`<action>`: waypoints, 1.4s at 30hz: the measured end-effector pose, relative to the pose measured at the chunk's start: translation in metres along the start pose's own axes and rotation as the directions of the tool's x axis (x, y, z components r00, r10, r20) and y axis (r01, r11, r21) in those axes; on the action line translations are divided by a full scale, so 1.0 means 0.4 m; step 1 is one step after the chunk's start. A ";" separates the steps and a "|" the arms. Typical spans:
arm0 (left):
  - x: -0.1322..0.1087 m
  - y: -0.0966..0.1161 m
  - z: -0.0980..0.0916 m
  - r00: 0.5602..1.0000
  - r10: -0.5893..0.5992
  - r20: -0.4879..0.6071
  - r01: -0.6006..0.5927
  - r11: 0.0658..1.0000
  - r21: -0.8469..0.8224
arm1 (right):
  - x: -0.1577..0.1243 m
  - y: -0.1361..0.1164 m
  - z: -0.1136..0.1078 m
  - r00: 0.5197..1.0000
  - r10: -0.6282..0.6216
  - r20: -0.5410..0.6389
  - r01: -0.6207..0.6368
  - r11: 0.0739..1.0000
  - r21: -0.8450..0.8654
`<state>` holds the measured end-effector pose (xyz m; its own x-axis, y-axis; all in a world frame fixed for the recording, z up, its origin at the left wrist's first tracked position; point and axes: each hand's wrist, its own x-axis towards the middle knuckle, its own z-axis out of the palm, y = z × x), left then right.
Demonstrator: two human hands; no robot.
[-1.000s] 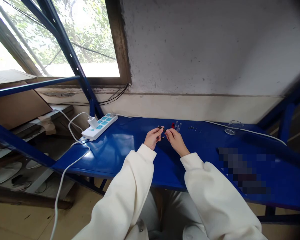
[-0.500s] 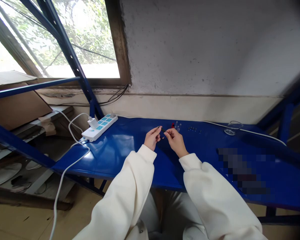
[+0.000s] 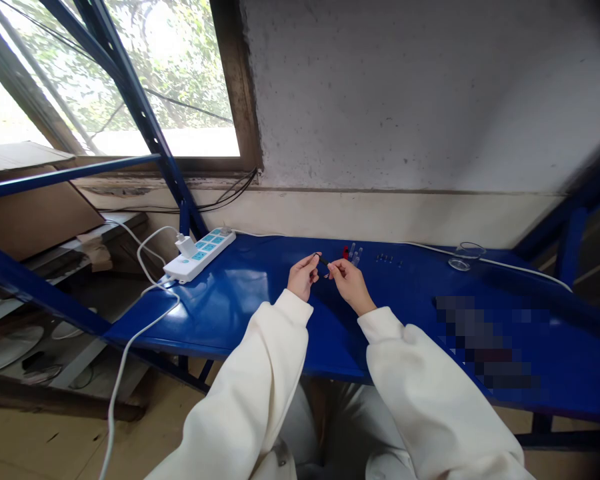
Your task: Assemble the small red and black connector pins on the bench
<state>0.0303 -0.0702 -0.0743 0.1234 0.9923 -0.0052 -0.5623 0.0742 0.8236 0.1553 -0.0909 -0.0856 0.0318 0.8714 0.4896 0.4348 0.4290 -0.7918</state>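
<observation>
Between my two hands, above the blue table, is a small dark stick-like piece (image 3: 323,261) whose exact kind I cannot make out. My left hand (image 3: 304,275) pinches its left end between thumb and fingers. My right hand (image 3: 349,281) grips the other end from the right. Just beyond my right hand lie a small red item (image 3: 345,252) and several clear little tubes (image 3: 356,254). Farther right on the table, several tiny dark parts (image 3: 385,258) sit in a loose row.
A white power strip (image 3: 200,255) with a plugged-in adapter lies at the table's left end. Its cable (image 3: 125,360) hangs over the edge. A clear round container (image 3: 459,264) stands at the back right. Blue frame posts (image 3: 145,113) rise on the left.
My hands stay almost in place, with the right one shifting very slightly. The dark piece is still held between them.
</observation>
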 end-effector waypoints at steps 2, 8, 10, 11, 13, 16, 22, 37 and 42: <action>0.002 -0.002 -0.002 1.000 0.009 -0.006 -0.009 1.000 0.001 | -0.001 -0.004 0.000 1.000 -0.011 -0.016 0.010 0.999 -0.041; 0.005 -0.005 -0.004 0.999 0.014 -0.030 -0.015 0.999 -0.035 | -0.007 -0.015 -0.002 0.994 -0.106 -0.016 0.100 0.971 -0.216; 0.006 -0.004 -0.005 0.999 0.005 -0.042 -0.008 0.998 -0.055 | -0.008 -0.017 -0.001 0.990 -0.141 -0.022 0.127 0.945 -0.301; 0.006 -0.004 -0.005 0.999 0.001 -0.047 -0.004 0.998 -0.063 | -0.008 -0.018 0.000 0.987 -0.159 -0.027 0.140 0.927 -0.348; 0.007 -0.003 -0.005 0.998 -0.004 -0.055 0.000 0.997 -0.073 | -0.009 -0.021 0.001 0.980 -0.194 -0.031 0.161 0.885 -0.437; 0.008 -0.002 -0.005 0.998 -0.007 -0.065 0.001 0.997 -0.082 | -0.009 -0.026 0.002 0.972 -0.232 -0.021 0.186 0.827 -0.531; 0.008 -0.001 -0.008 0.998 -0.011 -0.067 0.005 0.995 -0.098 | -0.012 -0.024 0.002 0.967 -0.255 -0.010 0.208 0.807 -0.552; 0.003 0.003 -0.006 0.998 -0.022 0.059 0.028 0.995 -0.099 | -0.016 -0.027 -0.001 0.986 -0.155 -0.060 0.131 0.946 -0.298; 0.005 0.006 -0.004 1.000 -0.019 0.023 0.022 0.995 -0.097 | -0.014 -0.021 0.006 0.976 -0.206 -0.065 0.161 0.895 -0.417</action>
<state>0.0277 -0.0678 -0.0732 0.1530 0.9882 -0.0082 -0.6360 0.1049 0.7645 0.1493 -0.0989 -0.0824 0.0000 0.7472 0.6646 0.7693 0.4246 -0.4773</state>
